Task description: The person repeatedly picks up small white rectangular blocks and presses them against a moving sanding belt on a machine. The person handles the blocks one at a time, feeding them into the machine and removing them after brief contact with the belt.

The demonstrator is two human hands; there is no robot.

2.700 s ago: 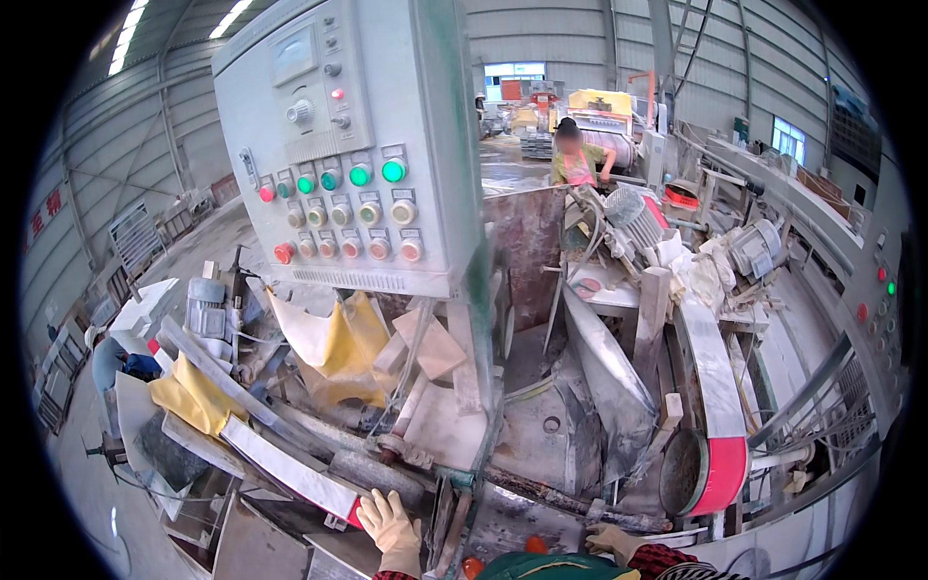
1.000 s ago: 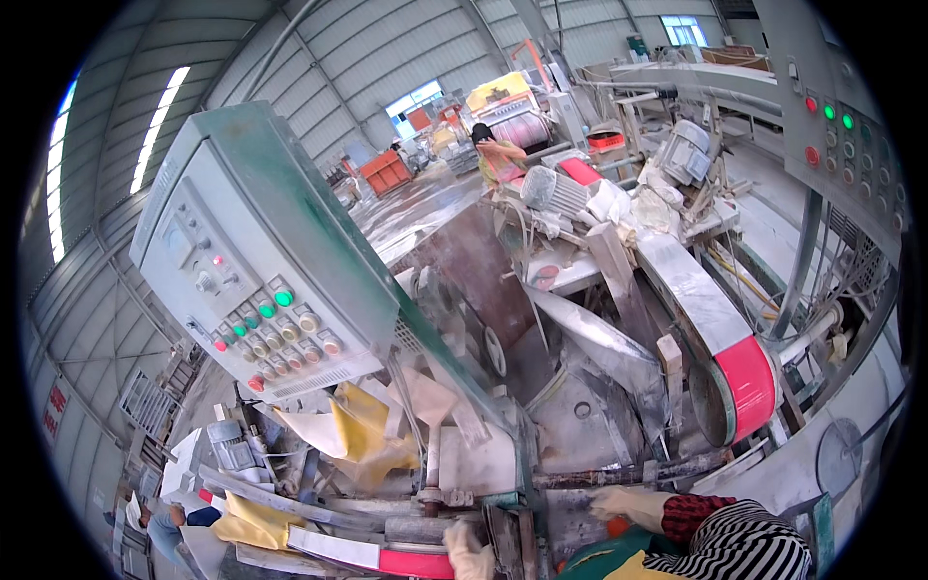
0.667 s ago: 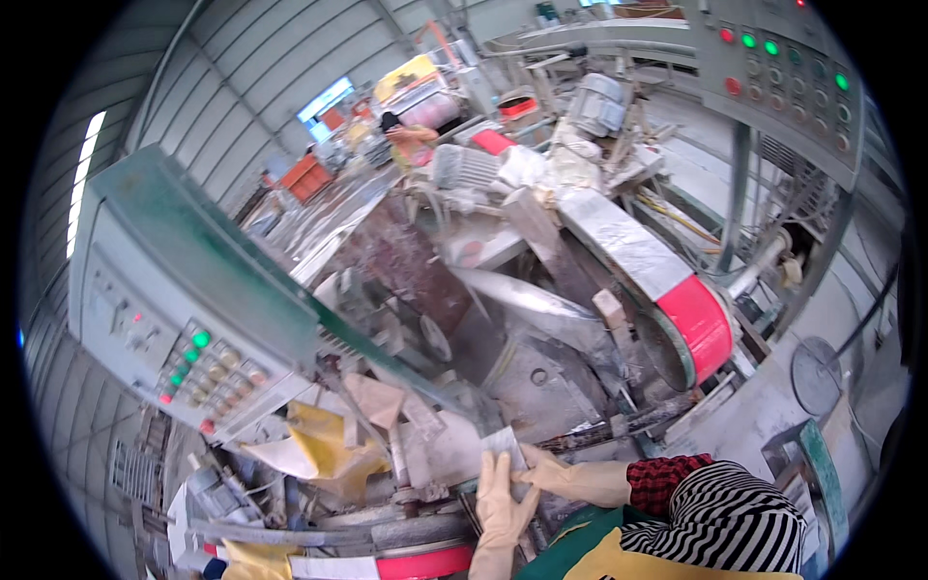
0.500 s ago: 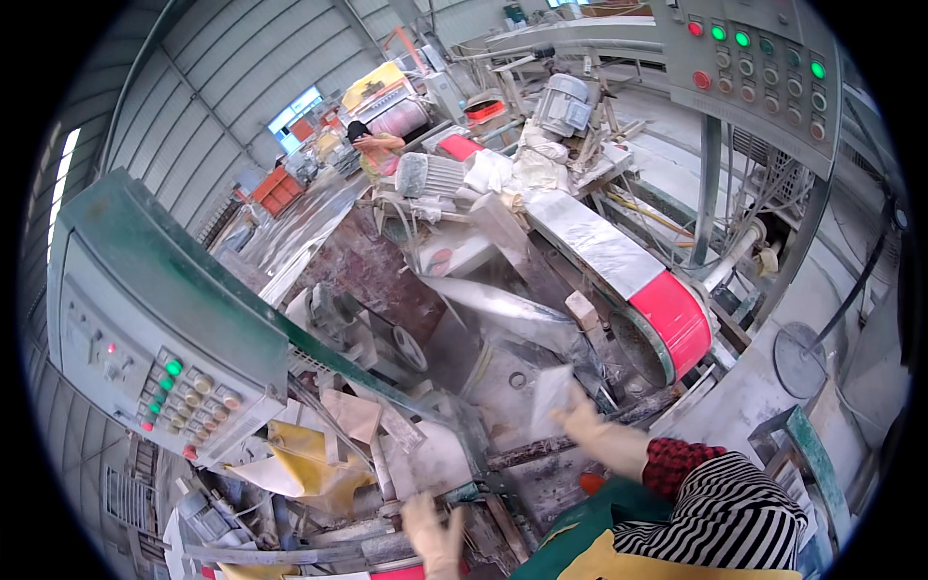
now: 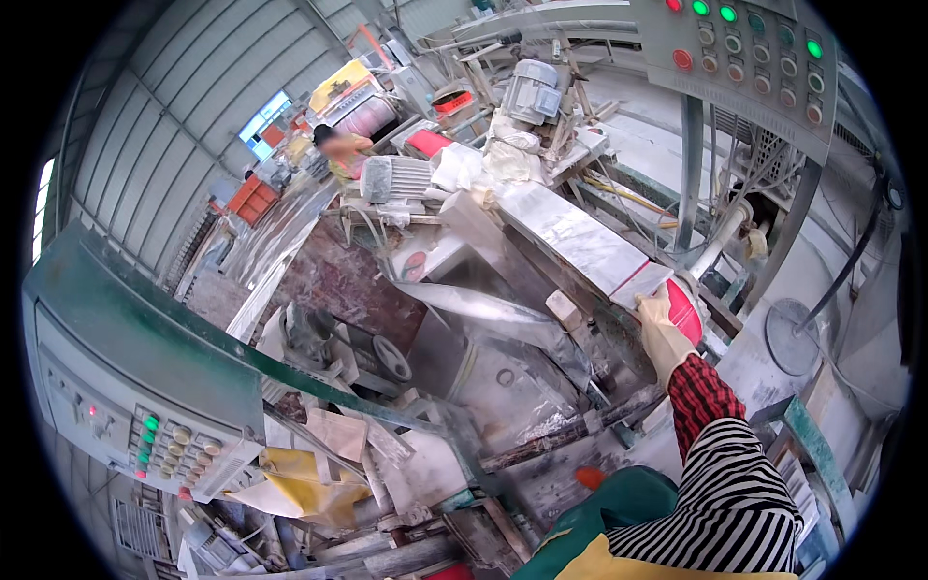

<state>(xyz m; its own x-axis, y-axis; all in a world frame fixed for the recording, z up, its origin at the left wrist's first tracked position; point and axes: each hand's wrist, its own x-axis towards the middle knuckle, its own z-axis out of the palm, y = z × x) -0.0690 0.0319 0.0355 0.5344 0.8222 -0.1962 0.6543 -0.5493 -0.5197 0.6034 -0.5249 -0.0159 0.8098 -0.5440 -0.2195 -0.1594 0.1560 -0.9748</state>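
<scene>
My right hand (image 5: 662, 333), in a pale glove, reaches out to the near end of a red conveyor belt (image 5: 683, 314). Its fingers hold the edge of a pale grey rectangular stone tile (image 5: 640, 284), which lies on the belt. Directly beyond it runs a row of pale veined tiles (image 5: 570, 224), with only a thin red line of belt between. The fingertips are partly hidden against the tile. My left hand is out of the picture.
Control panels stand at left (image 5: 145, 416) and upper right (image 5: 739, 68). A long green bar (image 5: 329, 387) crosses left of the machine, near a handwheel (image 5: 391, 358). Motors (image 5: 534, 92) and white cloths (image 5: 512, 155) sit along the line. Another person (image 5: 343, 155) is farther back.
My right hand has carried the tile from above the machine up and right onto the belt end. My left hand has dropped out of view. The whole view has shifted slightly.
</scene>
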